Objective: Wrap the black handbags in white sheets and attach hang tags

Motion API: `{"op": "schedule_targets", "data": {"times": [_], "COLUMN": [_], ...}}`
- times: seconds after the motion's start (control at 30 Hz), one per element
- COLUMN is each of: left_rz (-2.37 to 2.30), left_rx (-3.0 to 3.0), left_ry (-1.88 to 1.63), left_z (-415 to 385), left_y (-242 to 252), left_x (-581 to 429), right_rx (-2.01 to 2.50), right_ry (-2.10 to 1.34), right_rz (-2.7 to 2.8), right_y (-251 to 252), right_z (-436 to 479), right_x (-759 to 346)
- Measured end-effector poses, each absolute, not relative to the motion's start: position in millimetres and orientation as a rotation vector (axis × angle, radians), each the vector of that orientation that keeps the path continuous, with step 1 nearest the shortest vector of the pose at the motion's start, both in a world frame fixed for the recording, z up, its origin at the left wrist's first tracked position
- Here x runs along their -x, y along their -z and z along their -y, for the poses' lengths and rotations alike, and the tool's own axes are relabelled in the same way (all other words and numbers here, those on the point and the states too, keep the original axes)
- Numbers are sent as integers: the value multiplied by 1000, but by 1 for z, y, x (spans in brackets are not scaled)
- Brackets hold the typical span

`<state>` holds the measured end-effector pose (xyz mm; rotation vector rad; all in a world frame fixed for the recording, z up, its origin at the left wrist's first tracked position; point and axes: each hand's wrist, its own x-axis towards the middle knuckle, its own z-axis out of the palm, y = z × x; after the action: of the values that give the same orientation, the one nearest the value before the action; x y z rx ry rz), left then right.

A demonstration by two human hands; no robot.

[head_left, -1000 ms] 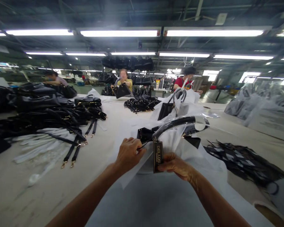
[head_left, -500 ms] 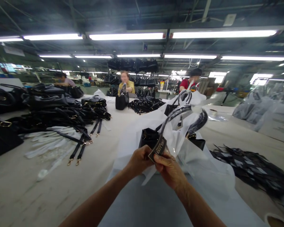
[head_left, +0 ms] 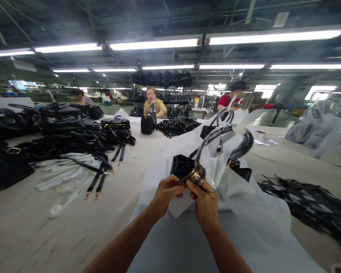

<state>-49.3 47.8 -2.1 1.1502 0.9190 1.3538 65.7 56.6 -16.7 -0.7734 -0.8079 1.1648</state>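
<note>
A dark tag with gold lettering (head_left: 198, 173) is bent into a curve between my hands. My right hand (head_left: 206, 197) pinches it from below with thumb and fingers. My left hand (head_left: 165, 195) is closed at the tag's left end, where a thin dark edge runs into the fingertips. Just behind the tag stands a black handbag (head_left: 179, 163), partly wrapped in white tissue paper (head_left: 233, 193). The bag's handles (head_left: 214, 132) rise in clear wrapping, and a small black hang tag (head_left: 219, 146) dangles between them.
Black straps with gold clasps (head_left: 98, 182) and a heap of black bags (head_left: 59, 121) cover the left side. Black tags (head_left: 304, 201) lie to the right. Plastic-wrapped bags (head_left: 309, 129) stand farther back. A person in yellow (head_left: 159, 108) handles a black bag (head_left: 148, 123) across the table.
The tag has gone from nearly flat to curled. My left hand has shifted slightly away from the lettering, and the view has turned a little to the left.
</note>
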Motion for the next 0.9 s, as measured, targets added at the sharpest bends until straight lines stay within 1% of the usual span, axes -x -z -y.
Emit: {"op": "schedule_targets", "data": {"times": [0.2, 0.43, 0.67, 0.9], "left_rz": [-824, -846, -723, -537], "left_rx": [-1001, -1176, -962, -913], "left_ry": [-1349, -1342, -1402, -1293], "left_z": [-46, -32, -22, -18], "left_y": [-2, 3, 22, 19], "left_x": [51, 48, 25, 28], "right_rx": [816, 838, 925, 907], "right_ry": [-1093, -1083, -1171, -1209], "right_rz": [892, 886, 873, 1021], "right_y": [19, 15, 12, 6], "right_z": [-58, -59, -57, -62], "right_x": [-67, -64, -65, -79]}}
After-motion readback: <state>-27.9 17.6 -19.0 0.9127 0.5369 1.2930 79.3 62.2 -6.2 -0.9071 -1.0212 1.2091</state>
